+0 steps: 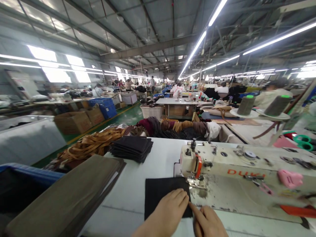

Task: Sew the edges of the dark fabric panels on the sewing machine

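Note:
A square piece of black fabric [158,194] lies on the white sewing table, its right edge beside the presser foot [197,184] of the sewing machine [222,161]. My left hand [170,209] rests on top of this piece, fingers flat and close together. At the lower right edge of the fabric, my right hand [209,220] has its fingers curled, and the index fingertip touches the edge; its thumb is hidden. Behind them, a stack of black fabric pieces [132,148] sits at the table's far left. A pile of olive-brown fabric [66,194] lies left of my hands.
A blue bin [27,171] stands at the left. Beyond the table are heaped tan straps [91,141] and bundled cloth [172,128]. Two thread cones [247,105] stand at the right, near green-handled scissors [303,142]. Several people work at far tables.

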### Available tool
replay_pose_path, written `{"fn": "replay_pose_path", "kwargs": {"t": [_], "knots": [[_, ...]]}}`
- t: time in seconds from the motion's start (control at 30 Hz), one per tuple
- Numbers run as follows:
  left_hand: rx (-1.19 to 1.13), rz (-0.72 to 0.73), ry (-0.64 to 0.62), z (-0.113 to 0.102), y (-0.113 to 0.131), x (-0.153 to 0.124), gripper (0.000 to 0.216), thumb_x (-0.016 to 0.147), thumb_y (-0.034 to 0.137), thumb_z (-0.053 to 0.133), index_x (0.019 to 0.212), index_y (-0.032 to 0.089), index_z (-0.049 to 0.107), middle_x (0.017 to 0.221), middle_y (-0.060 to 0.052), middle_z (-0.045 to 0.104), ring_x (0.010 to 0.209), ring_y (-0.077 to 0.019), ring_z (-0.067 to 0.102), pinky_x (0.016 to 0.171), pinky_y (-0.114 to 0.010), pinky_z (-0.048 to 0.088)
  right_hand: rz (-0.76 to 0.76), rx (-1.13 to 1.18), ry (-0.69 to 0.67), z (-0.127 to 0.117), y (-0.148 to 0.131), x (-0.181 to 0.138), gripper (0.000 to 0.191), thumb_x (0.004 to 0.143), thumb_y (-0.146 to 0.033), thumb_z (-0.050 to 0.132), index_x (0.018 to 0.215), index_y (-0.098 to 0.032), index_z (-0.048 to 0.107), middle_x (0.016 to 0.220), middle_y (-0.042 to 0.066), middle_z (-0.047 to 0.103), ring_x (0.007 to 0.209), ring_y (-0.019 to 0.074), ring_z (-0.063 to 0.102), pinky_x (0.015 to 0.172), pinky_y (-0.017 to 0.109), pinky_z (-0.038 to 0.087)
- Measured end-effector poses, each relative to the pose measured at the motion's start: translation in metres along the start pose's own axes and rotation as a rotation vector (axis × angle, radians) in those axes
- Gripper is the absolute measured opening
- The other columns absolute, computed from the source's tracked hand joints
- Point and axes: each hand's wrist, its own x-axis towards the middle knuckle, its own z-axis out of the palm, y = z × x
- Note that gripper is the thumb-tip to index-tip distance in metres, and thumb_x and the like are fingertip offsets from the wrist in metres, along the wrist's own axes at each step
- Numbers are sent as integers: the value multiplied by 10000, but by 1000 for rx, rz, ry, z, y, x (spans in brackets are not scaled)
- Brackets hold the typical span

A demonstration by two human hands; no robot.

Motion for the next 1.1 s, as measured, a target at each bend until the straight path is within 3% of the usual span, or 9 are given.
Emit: {"fn": "replay_pose_path", "kwargs": {"t": [0.17, 0.3, 0.63, 1.1], "knots": [[-35, 58, 70, -4, 16, -24, 358, 1043, 205, 432, 1364, 126, 569, 1349, -102, 627, 1289, -233, 545, 1135, -363, 467, 170, 32, -88, -19, -20, 10, 400, 967, -130, 506, 1349, -191, 605, 898, 53, 563, 836, 205, 594, 783, 343, 531], [-61, 89, 6, -12, 18, -28, 371, 1046, 193, 416, 1377, 106, 558, 1368, -130, 608, 1312, -262, 526, 1126, -422, 474, 220, 9, -169, -29, -25, 16, 414, 969, -132, 523, 1366, -202, 612, 914, 59, 546, 875, 222, 558, 820, 368, 497], [-90, 92, -83, -11, 1, -18, 392, 1039, 169, 411, 1406, 133, 544, 1432, -123, 569, 1386, -273, 462, 1152, -459, 428, 202, -112, -233, -35, -27, 27, 467, 956, -164, 559, 1422, -189, 584, 922, 68, 529, 897, 240, 509, 841, 370, 461], [-62, 41, -45, 1, -26, 7, 400, 1014, 124, 449, 1399, 143, 555, 1450, -106, 561, 1397, -250, 456, 1185, -432, 383, 214, -155, -268, -32, -27, 29, 531, 940, -151, 522, 1470, -182, 532, 910, 65, 511, 877, 241, 492, 823, 367, 443]]}}
